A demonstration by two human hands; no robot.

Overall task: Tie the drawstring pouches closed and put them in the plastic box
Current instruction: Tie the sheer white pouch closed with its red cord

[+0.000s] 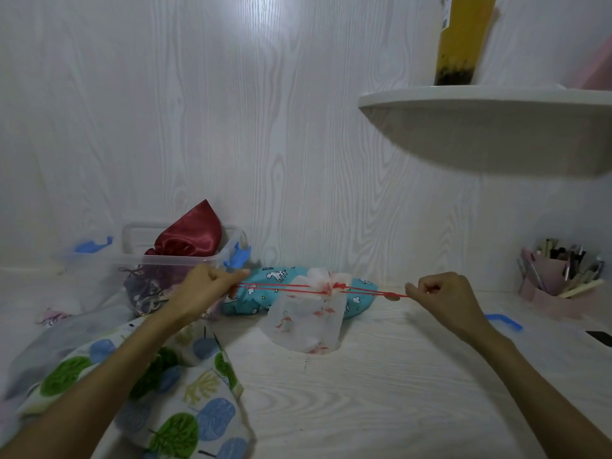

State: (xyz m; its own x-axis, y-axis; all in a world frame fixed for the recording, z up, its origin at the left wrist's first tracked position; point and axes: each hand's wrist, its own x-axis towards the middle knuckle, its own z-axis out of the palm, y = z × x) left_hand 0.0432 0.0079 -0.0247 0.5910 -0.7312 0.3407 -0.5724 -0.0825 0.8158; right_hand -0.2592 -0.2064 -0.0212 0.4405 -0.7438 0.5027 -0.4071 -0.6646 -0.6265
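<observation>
Table [381, 392]: white wood-grain surface across the lower frame, carrying everything; the work happens at its middle so both arms can spread sideways.
Wall shelf [480, 127]: upper right, holding a tall yellow drink cup [458, 41]; a small label strip on the cup is too blurred to read.
Tree-print pouch [185, 392]: lower left under the left forearm, lying slack, apparently waiting its turn.
Plastic box [185, 260]: clear, left of centre against the wall, lid off with blue clips [236, 256] hanging open, so pouches can be dropped straight in.
Red satin pouch [190, 236]: already in the box, standing above the rim; a darker patterned pouch [145, 286] shows through the box wall.
Turquoise unicorn pouch [284, 286]: lying behind the work at centre; a small word printed near its top looks like "UNICORN", though it is blurred.
White flamingo pouch [304, 323]: centre of the frame, upright on the table, neck gathered tight, not yet in the box.
Red drawstring [284, 287]: stretched level to both sides of the neck, pulled taut to cinch the mouth.
Left hand [207, 286]: fingers curled, pinching the cord's left ends just in front of the box.
Right hand [443, 293]: fingers curled, pinching the right end, well out from the pouch.
Pink brush holder [549, 276]: far right, full of brushes and pens.
Step, as I judge it: tightening; knotting and boxing remain.
</observation>
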